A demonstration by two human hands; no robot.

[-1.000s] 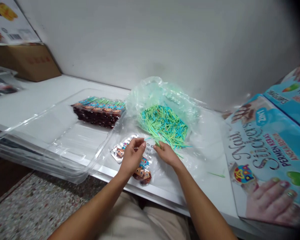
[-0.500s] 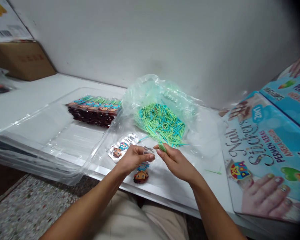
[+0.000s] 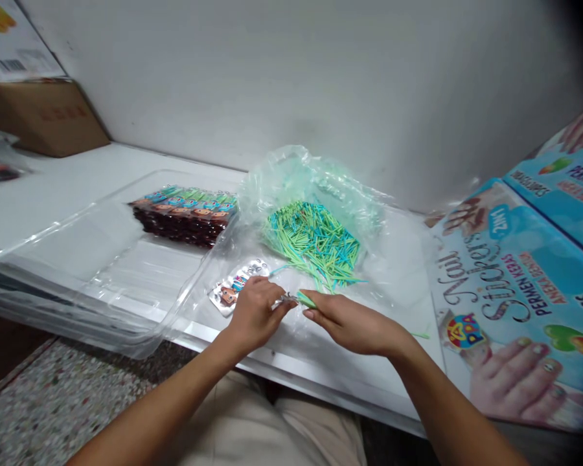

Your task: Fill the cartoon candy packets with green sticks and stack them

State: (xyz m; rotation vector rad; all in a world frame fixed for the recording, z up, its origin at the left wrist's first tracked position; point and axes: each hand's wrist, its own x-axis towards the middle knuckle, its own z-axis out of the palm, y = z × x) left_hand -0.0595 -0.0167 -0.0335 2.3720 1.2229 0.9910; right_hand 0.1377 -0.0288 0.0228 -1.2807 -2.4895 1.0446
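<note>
Both hands meet just above the near edge of the white desk (image 3: 78, 194), close in front of the body. The left hand (image 3: 252, 317) has its grip closed, thumb and forefinger pinched on a small clear sachet (image 3: 282, 300) whose open end points right, toward the other hand. The right hand (image 3: 354, 320) likewise has its grip closed, pinching a green stick (image 3: 305, 299) at its near end. The stick's long axis runs roughly left to right, slightly rising toward the left, and its free tip lies just beside the sachet's mouth, touching or very nearly so; whether it has entered cannot be told. Stick and sachet are thus in line, end to end, with the right hand the nearer to the stick supply. That supply, a heap of green and blue sticks (image 3: 313, 243), lies in an opened plastic bag (image 3: 296, 175) just beyond the hands and slightly right. A printed sachet with a cartoon figure (image 3: 230, 291) lies flat on the desk, just left of the left hand. A stack of filled sachets (image 3: 184, 213) sits in a clear tray (image 3: 102, 272) further left. A stray stick (image 3: 420, 335) lies on the desk to the right, near the nail sticker boxes (image 3: 519, 291).
</note>
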